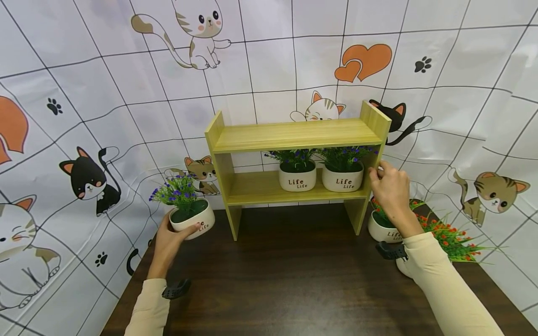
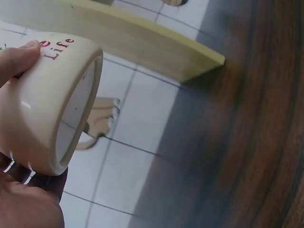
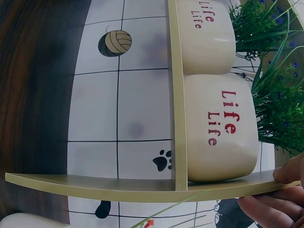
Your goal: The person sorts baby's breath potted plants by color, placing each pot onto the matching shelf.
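My left hand [image 1: 166,245] holds a white pot of purple flowers [image 1: 195,219] left of a small wooden shelf [image 1: 294,134]. The pot is tilted, and its underside shows in the left wrist view, with the thumb over the red lettering and fingers beneath. My right hand [image 1: 391,191] pinches the shelf's right side panel [image 3: 109,194], thumb on the inner face and fingers outside. Two similar pots of purple flowers, a left one [image 1: 297,179] and a right one [image 1: 342,179], stand side by side on the lower board, the right one close to that panel.
Right of the shelf, two white pots with red-flowered plants stand on the dark table [image 1: 286,280]: a farther pot [image 1: 383,231] and a nearer plant [image 1: 451,240] partly behind my right forearm. A white wall covering [image 1: 269,60] with cartoon cats hangs close behind the shelf.
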Tool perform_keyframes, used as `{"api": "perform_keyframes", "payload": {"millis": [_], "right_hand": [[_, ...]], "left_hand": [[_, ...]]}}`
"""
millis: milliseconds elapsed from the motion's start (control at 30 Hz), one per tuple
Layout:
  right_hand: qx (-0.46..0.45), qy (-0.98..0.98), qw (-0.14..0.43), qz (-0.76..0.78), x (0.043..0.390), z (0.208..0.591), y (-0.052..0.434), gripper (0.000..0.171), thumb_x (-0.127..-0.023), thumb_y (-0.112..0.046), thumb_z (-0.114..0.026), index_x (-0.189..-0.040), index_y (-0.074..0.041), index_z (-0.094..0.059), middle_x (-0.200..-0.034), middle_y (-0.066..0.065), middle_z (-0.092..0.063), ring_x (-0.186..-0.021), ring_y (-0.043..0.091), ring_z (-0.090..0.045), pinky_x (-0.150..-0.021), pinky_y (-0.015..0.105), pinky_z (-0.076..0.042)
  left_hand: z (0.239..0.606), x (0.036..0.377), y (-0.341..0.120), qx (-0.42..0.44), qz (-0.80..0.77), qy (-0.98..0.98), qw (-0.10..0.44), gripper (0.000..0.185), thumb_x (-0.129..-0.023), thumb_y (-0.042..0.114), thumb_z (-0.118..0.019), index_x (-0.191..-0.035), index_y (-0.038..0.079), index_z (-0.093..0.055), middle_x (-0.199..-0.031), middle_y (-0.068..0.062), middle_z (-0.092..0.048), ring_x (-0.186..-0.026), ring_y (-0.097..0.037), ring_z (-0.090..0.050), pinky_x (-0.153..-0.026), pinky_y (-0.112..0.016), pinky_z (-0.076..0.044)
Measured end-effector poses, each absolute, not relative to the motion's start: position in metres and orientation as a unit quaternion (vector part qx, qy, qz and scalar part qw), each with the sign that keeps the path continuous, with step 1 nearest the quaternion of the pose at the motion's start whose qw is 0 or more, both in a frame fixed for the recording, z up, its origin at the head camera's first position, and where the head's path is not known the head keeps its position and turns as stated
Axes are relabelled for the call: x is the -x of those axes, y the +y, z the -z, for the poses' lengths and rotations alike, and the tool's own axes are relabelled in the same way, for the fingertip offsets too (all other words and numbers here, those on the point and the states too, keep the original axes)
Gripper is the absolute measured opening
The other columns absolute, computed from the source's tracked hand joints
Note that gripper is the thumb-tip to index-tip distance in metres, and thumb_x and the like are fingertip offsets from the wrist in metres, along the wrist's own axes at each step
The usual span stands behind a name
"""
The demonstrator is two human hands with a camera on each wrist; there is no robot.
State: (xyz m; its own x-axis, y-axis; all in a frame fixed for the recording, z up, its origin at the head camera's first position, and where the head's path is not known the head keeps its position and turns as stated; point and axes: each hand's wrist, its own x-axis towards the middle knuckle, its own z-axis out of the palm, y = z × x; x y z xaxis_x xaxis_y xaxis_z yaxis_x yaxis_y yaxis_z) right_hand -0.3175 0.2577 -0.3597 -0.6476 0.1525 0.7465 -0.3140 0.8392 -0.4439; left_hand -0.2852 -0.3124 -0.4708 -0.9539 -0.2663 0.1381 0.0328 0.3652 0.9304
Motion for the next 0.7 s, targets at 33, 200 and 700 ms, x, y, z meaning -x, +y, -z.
{"api": "perform_keyframes", "payload": {"millis": [33, 200, 700], "right_hand": [[-0.047, -0.864, 0.417, -0.280, 0.317, 0.360, 0.258, 0.022, -0.099, -0.003, -0.066, -0.111, 0.014, -0.073, -0.089, 0.031, -0.075, -0.085, 0.059, -0.071, -0.076, 0.070, -0.055], [-0.050, -0.863, 0.418, -0.280, 0.317, 0.360, 0.258, 0.024, -0.099, -0.003, -0.066, -0.113, 0.015, -0.073, -0.090, 0.032, -0.075, -0.083, 0.057, -0.072, -0.074, 0.069, -0.056], [-0.053, -0.859, 0.426, -0.278, 0.318, 0.362, 0.258, 0.022, -0.098, -0.002, -0.066, -0.110, 0.015, -0.073, -0.086, 0.032, -0.075, -0.077, 0.058, -0.071, -0.070, 0.069, -0.055]], "left_hand": [[0.468, 0.284, -0.311, -0.067, 0.561, -0.814, 0.136, 0.100, -0.091, 0.036, -0.087, -0.169, 0.018, -0.027, -0.155, -0.013, -0.051, -0.130, -0.021, -0.055, -0.086, -0.008, -0.047], [0.457, 0.275, -0.303, -0.048, 0.566, -0.810, 0.144, 0.098, -0.091, 0.032, -0.088, -0.168, 0.018, -0.030, -0.152, -0.011, -0.053, -0.122, -0.009, -0.056, -0.087, -0.009, -0.049], [0.424, 0.264, -0.267, 0.026, 0.560, -0.812, 0.162, 0.094, -0.087, 0.021, -0.090, -0.164, 0.013, -0.037, -0.146, -0.015, -0.058, -0.109, 0.002, -0.063, -0.086, -0.011, -0.053]]}}
